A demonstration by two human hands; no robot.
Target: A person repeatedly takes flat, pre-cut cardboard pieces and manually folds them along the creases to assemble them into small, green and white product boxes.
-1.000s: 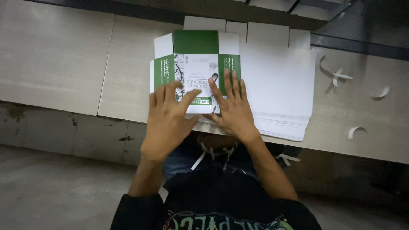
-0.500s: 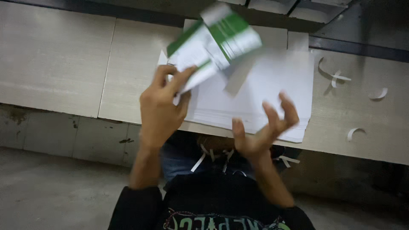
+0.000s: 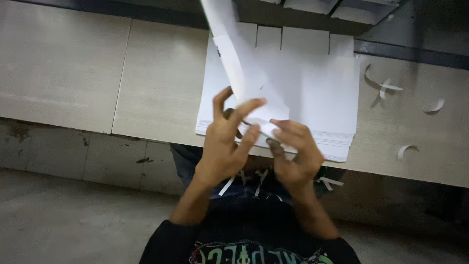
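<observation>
My left hand (image 3: 222,146) and right hand (image 3: 293,154) both pinched the lower end of a white flattened cardboard carton blank (image 3: 239,68), raised over the white stack of flat blanks (image 3: 312,88).

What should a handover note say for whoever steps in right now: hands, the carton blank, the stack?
Left hand: fingers pinch the near end of the carton blank, white side toward the camera.
Right hand: grips the same near end from the other side.
The blank is lifted, tilted up and away over the stack of flat white blanks on the pale table.
Curled paper scraps lie to the right.
Done: one blank is off the stack.
Left: it is not yet formed into a box.
</observation>
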